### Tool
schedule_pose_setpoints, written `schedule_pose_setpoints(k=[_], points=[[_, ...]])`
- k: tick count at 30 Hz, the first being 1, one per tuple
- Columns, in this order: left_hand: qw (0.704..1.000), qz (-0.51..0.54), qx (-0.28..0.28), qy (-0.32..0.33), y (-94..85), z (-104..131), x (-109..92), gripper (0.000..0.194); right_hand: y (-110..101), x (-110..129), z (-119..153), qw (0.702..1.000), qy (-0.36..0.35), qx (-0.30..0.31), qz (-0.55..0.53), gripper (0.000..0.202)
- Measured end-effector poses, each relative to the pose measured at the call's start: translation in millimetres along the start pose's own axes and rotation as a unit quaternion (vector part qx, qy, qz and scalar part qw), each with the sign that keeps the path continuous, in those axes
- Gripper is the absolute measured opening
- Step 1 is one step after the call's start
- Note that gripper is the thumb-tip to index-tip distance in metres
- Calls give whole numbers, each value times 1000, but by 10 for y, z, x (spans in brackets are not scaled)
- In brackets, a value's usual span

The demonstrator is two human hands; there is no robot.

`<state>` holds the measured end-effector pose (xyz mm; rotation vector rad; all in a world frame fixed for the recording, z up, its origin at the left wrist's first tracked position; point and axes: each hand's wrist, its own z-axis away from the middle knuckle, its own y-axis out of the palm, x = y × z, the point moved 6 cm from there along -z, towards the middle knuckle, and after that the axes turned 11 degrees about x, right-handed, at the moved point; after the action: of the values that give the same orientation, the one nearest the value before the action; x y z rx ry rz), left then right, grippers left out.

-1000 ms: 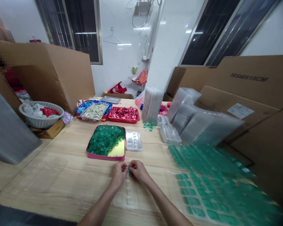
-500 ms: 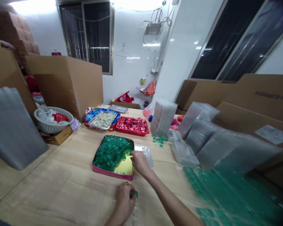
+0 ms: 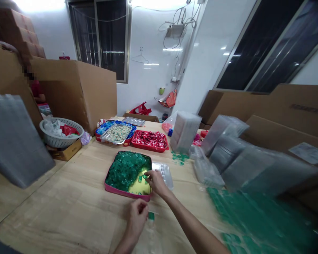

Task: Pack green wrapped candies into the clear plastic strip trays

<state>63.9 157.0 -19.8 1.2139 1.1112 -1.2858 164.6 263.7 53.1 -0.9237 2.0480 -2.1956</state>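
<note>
**Over the tin, the right hand has the heap of green pieces to its left**

We look across a wooden desk with blurred trays of green pieces spread along its right side. At the left, a grey basket holds plastic bags and something red. Straight ahead lies the tin, its heap filling the left and far parts and leaving a yellow floor bare at the near right corner, where the right hand comes in over the right wall. Beyond the tin, we see a red tray full of shiny red packets, and beside it a metal tray of pale, green-flecked bits.

Closest to us, a faint clear tray lies with its long axis pointing away, toward the tin. The left hand, just left of that tray's far end, is loosely curled; we cannot tell whether its fingertips hold anything. The right hand, the nearer of the two to the heap, has its fingertips drawn together at a green piece, though we cannot tell whether they grip it or only touch it.

Smallest of all, a few loose pieces lie on the yellow floor just beside those fingertips, and a single green block sits at the clear tray's far end, just right of the left hand.
</note>
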Motion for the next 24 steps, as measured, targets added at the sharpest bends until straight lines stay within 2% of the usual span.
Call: schedule_pose_setpoints(k=[2, 4, 7, 9, 11, 14, 16, 24], points=[[996, 87, -20, 7, -68, 16, -147, 18, -43, 51, 272, 990, -9, -17, -140, 26], [989, 144, -26, 18, -107, 57, -300, 29, -31, 118, 552, 955, -24, -12, -295, 22], [987, 154, 27, 42, -53, 154, -473, 34, 24, 240, 915, 909, -42, 12, -414, 17], [987, 138, 63, 50, 8, 239, -513, 27, 41, 283, 1093, 898, -38, 3, -439, 12], [987, 130, 76, 49, 43, 319, -504, 21, 55, 291, 1218, 891, -24, -14, -453, 8], [986, 124, 97, 48, 65, 398, -495, 17, 98, 289, 1331, 872, -6, -20, -489, 9], [983, 123, 131, 43, 79, 425, -509, 18, 123, 293, 1378, 857, 1, -16, -515, 13], [946, 161, 280, 16, 173, 533, -624, 22, 172, 418, 1520, 808, -28, 57, -586, 22]])
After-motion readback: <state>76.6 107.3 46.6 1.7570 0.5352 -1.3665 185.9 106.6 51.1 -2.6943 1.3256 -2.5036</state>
